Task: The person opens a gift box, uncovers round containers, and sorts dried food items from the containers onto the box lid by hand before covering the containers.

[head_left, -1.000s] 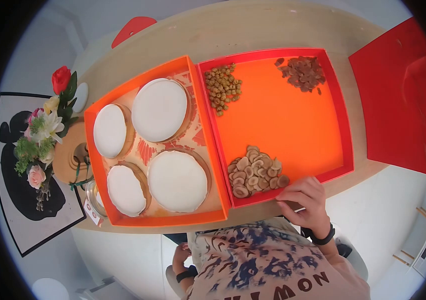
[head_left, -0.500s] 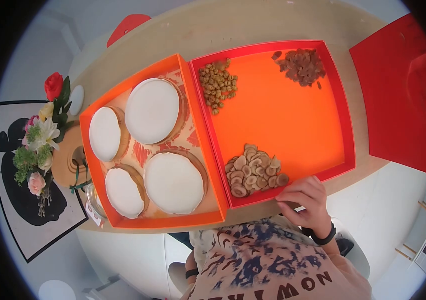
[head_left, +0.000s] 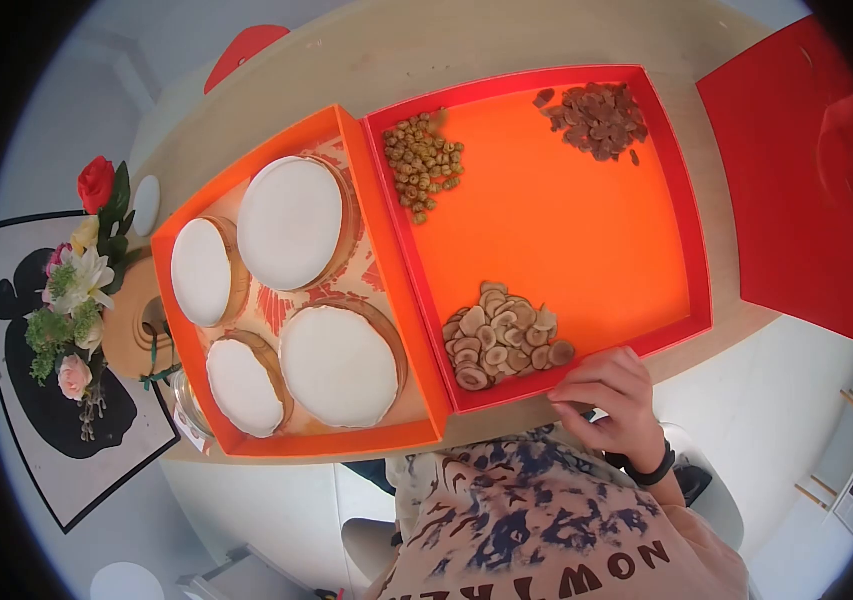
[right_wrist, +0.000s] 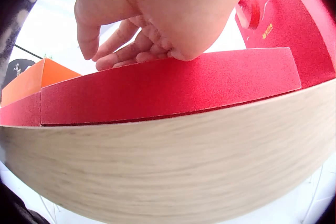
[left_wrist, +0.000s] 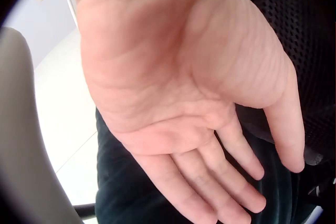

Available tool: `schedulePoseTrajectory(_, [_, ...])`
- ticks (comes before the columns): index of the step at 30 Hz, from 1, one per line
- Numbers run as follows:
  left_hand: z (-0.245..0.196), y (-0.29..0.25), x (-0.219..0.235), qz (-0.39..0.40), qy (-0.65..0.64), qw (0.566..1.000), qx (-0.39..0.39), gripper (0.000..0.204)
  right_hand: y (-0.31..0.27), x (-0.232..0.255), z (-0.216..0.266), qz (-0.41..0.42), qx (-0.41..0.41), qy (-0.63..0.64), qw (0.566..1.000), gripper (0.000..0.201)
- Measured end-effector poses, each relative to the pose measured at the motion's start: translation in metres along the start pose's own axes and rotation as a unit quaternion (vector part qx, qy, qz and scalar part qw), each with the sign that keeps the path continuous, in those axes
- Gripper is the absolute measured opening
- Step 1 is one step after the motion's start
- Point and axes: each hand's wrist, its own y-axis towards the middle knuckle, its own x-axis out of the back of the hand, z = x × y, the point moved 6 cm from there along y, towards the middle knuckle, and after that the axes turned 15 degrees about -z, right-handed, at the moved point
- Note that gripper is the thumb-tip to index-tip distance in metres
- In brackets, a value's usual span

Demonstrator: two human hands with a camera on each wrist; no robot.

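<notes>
My right hand (head_left: 606, 400) rests at the near rim of a shallow red box (head_left: 681, 215) with an orange floor, its fingers loosely bent and holding nothing. In the right wrist view those fingers hang over the red wall. Right beside them, in the near left corner, lies a heap of pale brown dried slices (head_left: 506, 335). The far left corner has small olive-brown curled nuggets (head_left: 421, 165), and the far right corner has thin reddish-brown flakes (head_left: 598, 120). My left hand (left_wrist: 184, 92) hangs over dark trousers, palm showing, fingers extended and nothing held. It is outside the head view.
An orange box (head_left: 346, 440) with several white-topped round containers (head_left: 291, 222) adjoins the red one on the left. Artificial flowers (head_left: 81, 275) and a wooden disc stand farther left. A large red box or bag (head_left: 796, 170) is at the right.
The boxes have drifted slightly left and upward in the head view. My left hand has dropped out of that view. The right hand remains at the near rim.
</notes>
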Motion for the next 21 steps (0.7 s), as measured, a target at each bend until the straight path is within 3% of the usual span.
schedulePoseTrajectory(21, [0.038, -0.015, -0.01, -0.017, -0.046, 0.998, 0.047, 0.029, 0.004, -0.002, 0.0, 0.025, -0.003, -0.009, 1.0, 0.024])
